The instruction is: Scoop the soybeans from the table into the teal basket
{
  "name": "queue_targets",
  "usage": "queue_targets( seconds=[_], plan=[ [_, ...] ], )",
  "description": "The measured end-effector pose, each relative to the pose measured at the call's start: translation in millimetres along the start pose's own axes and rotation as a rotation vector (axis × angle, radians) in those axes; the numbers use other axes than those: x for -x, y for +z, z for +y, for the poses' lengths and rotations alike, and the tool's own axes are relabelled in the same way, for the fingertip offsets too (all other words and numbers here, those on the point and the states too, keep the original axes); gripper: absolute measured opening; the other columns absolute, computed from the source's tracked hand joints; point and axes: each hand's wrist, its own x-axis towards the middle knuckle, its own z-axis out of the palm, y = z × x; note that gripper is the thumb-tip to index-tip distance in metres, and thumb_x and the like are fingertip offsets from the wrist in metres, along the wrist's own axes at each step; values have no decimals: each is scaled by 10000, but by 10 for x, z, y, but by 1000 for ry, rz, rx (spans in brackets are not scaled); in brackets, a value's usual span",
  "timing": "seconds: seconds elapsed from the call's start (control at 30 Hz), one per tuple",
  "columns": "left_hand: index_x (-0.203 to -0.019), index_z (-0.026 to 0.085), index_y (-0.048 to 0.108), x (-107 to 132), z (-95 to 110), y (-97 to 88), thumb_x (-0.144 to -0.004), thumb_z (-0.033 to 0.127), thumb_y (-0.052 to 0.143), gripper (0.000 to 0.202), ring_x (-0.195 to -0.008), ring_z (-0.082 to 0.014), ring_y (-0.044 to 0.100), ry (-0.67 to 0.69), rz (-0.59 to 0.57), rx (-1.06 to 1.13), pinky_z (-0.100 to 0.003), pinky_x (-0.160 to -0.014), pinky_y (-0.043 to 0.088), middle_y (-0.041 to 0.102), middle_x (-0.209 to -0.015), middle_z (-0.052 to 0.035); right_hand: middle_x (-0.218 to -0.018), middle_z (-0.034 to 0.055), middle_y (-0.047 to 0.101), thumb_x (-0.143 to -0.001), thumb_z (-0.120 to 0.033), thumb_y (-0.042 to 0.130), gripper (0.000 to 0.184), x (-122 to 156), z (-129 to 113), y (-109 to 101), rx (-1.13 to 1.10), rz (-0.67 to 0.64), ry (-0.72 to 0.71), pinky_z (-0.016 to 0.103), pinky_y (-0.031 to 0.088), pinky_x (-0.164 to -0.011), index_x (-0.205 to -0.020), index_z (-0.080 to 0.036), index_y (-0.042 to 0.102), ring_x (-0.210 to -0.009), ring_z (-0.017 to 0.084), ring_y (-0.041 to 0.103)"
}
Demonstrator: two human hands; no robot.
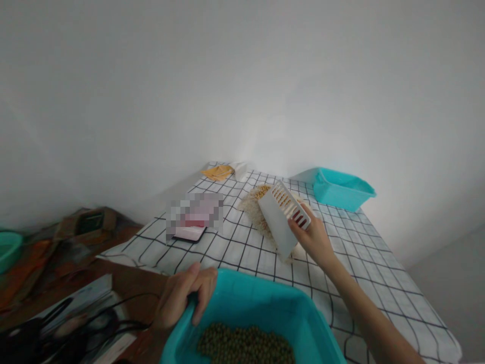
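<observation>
My left hand (186, 294) is wrapped round the left rim of a teal plastic basin (261, 290). Small round greenish-brown beans (246, 345) cover the basin's bottom. Farther out, my right hand (312, 233) grips a white plastic basket (276, 220) by its slotted side, fingers at the openings. The basket is tilted over a heap of pale grains (250, 206), with yellow kernels (262, 191) at the heap's back. Part of the heap is hidden behind the basket, and I cannot tell whether anything is inside it.
A second teal basin (341, 192) stands at the table's back right. On the checkered cloth (231, 247) lie a partly blurred-out flat pinkish object (189, 231) and a yellow cloth-like piece (217, 173). Cables (113, 318) and boxes (91, 222) lie left, below the table; walls rise behind.
</observation>
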Motion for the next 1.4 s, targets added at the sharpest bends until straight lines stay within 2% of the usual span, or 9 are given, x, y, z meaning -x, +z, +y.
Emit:
queue_targets(
  seconds=[0.13, 0.3, 0.53, 0.7, 0.83, 0.9, 1.03, 1.17, 1.4],
  plan=[
    [-364, 232, 439, 13, -53, -24, -1028, 571, 273, 764, -462, -182, 455, -7, -8, 24, -352, -563, 402, 432, -366, -33, -822, 37, 692, -837, -327, 615, 186, 0, 72, -103, -32, 40, 53, 325, 473, -602, -1003, -253, 652, -693, 234, 635],
    [-398, 214, 525, 48, -109, -55, -1062, 475, 286, 752, -456, -165, 431, -26, -15, 125, -355, -616, 400, 456, -409, -17, -919, 68, 724, -829, -382, 631, 216, 24, 145, -133, -83, 57, 109, 381, 532, -680, -1005, -259, 654, -852, 296, 667],
    [-423, 208, 583, 57, -86, -31, -1072, 431, 303, 741, -460, -166, 398, 3, -13, 198, -357, -624, 367, 466, -425, -14, -970, 64, 732, -805, -390, 651, 267, 74, 355, -153, -167, 92, 182, 414, 536, -785, -1025, -237, 658, -888, 290, 675],
    [-423, 209, 595, 56, -64, -33, -1064, 459, 323, 740, -451, -168, 403, -36, -20, 192, -360, -634, 378, 484, -419, -15, -991, 63, 751, -776, -418, 703, 336, 123, 477, -161, -335, 94, 262, 403, 540, -798, -1048, -224, 675, -887, 278, 685],
    [-418, 213, 604, 43, -69, -91, -1064, 470, 316, 752, -454, -172, 433, -52, -33, 165, -364, -648, 399, 497, -424, -22, -1076, 84, 764, -756, -435, 744, 395, 91, 509, -296, -508, 120, 312, 408, 545, -808, -1084, -221, 696, -944, 300, 700],
    [-432, 212, 617, 21, -76, -140, -1058, 497, 319, 749, -458, -175, 450, -49, -76, 146, -366, -652, 412, 514, -432, -27, -1077, 82, 769, -749, -419, 757, 367, 27, 548, -421, -533, 158, 304, 403, 548, -792, -1059, -227, 711, -941, 303, 704],
    [-457, 204, 631, -12, -79, -186, -1035, 548, 364, 724, -487, -180, 501, -17, -238, 123, -358, -657, 433, 552, -448, -36, -1003, 70, 775, -711, -394, 792, 341, -144, 698, -644, -510, 221, 318, 387, 546, -767, -996, -222, 717, -906, 288, 704],
    [-438, 209, 604, 15, -36, -102, -1054, 504, 354, 728, -475, -161, 460, -42, -74, 176, -345, -649, 410, 506, -444, -12, -969, 60, 771, -681, -409, 812, 394, -241, 863, -692, -498, 237, 330, 369, 528, -748, -1006, -208, 713, -866, 265, 691],
    [-412, 215, 580, 53, -1, -28, -1042, 507, 380, 722, -460, -174, 437, -51, 0, 134, -364, -619, 380, 489, -420, -16, -922, 51, 753, -695, -486, 791, 396, -234, 1009, -648, -429, 249, 271, 361, 492, -748, -951, -203, 684, -814, 247, 662]
  ],
)
